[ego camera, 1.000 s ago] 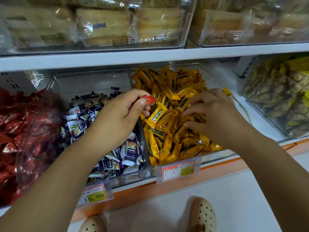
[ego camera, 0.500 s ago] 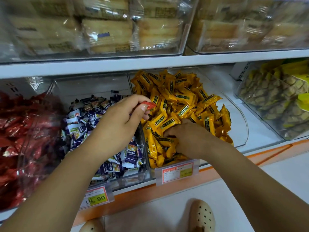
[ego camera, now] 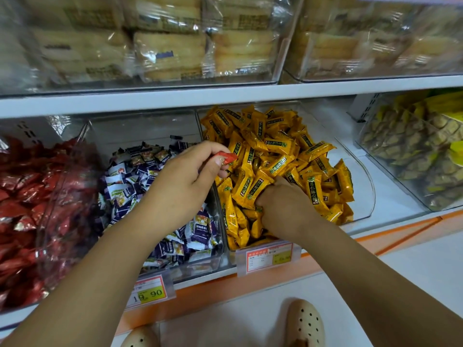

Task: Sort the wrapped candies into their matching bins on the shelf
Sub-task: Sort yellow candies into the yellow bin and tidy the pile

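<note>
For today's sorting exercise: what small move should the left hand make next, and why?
Probably carry the small red wrapped candy left to the clear bin of red candies: the left hand pinches it over the yellow wrapped candies, a mismatch.

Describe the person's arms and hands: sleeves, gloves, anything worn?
The left hand and right hand are bare: no gloves, rings or watch visible. The left forearm and right forearm show no sleeve up to the frame edge. The left thumbnail looks short and unpainted.

R hand | moved fwd off pile top | now dug into yellow candies (fingers buried)
</note>
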### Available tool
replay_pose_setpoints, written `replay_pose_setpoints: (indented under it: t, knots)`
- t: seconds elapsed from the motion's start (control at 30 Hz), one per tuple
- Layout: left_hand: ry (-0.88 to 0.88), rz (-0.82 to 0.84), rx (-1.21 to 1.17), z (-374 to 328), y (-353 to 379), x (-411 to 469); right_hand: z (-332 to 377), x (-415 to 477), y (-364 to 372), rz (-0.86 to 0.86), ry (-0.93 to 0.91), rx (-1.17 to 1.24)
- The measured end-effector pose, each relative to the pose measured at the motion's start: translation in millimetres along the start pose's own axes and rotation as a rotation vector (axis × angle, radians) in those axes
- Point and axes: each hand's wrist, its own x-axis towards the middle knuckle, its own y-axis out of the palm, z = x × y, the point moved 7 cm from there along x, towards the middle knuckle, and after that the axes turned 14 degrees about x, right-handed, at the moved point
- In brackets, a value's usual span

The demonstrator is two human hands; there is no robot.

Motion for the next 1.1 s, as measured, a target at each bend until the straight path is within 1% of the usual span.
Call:
replay_pose_setpoints:
  t: [0.2, 0.27, 0.33, 0.43, 0.5, 0.57, 0.67, 0.8, 0.9, 0.97, 1.03, 1.07, 1.1]
  knots:
    - [-0.003, 0.009, -0.010, -2.2, 0.3, 0.8, -6.2, -0.8, -3.5, -0.035, 0.013, 0.106]
    - [-0.008, -0.003, -0.029, -2.1, -3.6, 0.1, -10.0, -4.0, -10.4, -0.091, 0.032, 0.255]
    - [-0.009, 0.004, -0.033, -2.6, -2.9, -0.8, -13.9, -8.1, -18.7, -0.144, -0.002, 0.359]
    - [-0.026, -0.013, 0.026, -3.2, -1.1, -2.7, -21.8, -12.8, -32.5, -0.199, -0.026, 0.445]
    - [-0.020, -0.065, 0.075, -7.0, -4.5, -3.5, -26.3, -16.4, -44.4, -0.247, -0.019, 0.576]
    - [-0.013, -0.077, 0.055, -12.0, -4.8, -3.1, -31.8, -19.4, -54.7, -0.285, 0.009, 0.731]
    - [-0.019, -0.031, -0.016, -16.3, 0.6, -3.1, -33.4, -22.1, -62.9, -0.316, 0.025, 0.901]
    - [-0.035, 0.080, -0.080, -22.5, 6.2, -5.6, -24.1, -22.0, -67.1, -0.296, -0.025, 1.097]
    - [-0.021, 0.162, 0.015, -24.7, 13.0, -3.7, -16.9, -20.7, -67.7, -0.277, -0.058, 1.211]
    - [0.020, 0.137, 0.089, -24.9, 15.5, 0.2, -11.8, -19.4, -67.8, -0.267, -0.065, 1.305]
    - [0.019, 0.075, 0.100, -22.7, 12.4, 2.7, -10.4, -18.0, -68.9, -0.244, -0.061, 1.371]
    - [0.003, 0.054, 0.090, -19.8, 11.1, 3.4, -12.3, -17.6, -70.2, -0.230, -0.048, 1.358]
    - [-0.009, 0.045, 0.078, -17.4, 10.6, 3.6, -15.9, -17.6, -71.5, -0.210, -0.028, 1.286]
